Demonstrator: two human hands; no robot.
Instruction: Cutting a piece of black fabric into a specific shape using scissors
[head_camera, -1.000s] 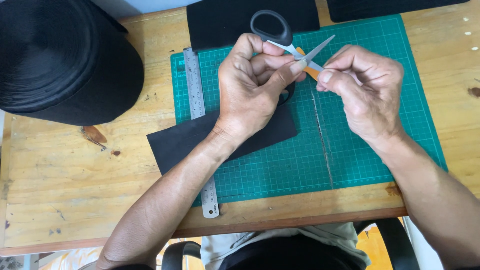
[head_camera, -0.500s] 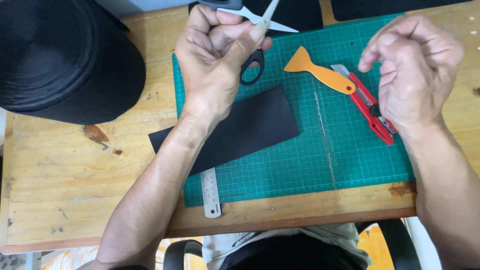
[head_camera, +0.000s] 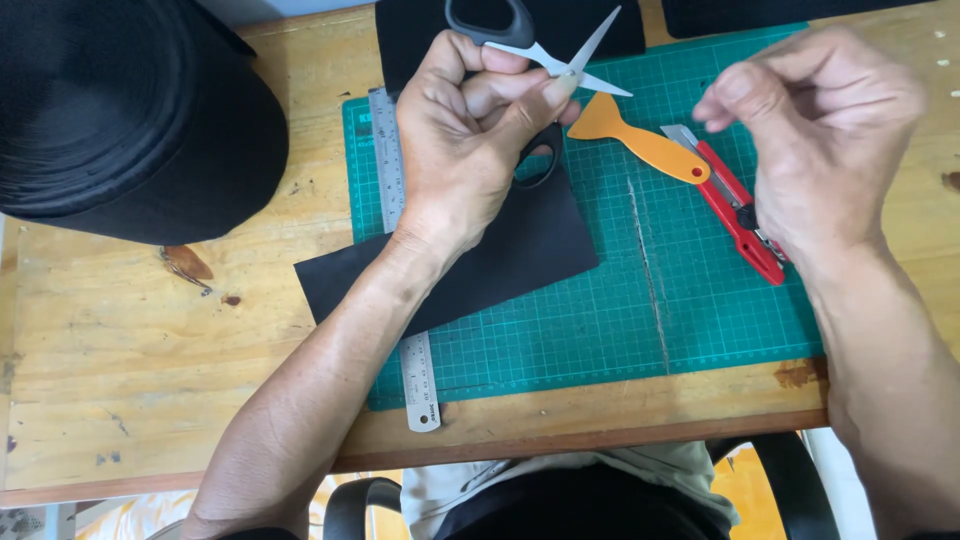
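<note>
Green cutting mat (head_camera: 620, 330) under left hand (head_camera: 465, 150) gripping scissors (head_camera: 540, 50).

The left hand (head_camera: 470, 150) hides part of the scissors' (head_camera: 545, 60) black handles.

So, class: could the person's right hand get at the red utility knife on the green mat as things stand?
Probably yes. The right hand hovers just above the red utility knife, which lies uncovered on the green mat; only the orange scraper sits beside its blade end.
</note>
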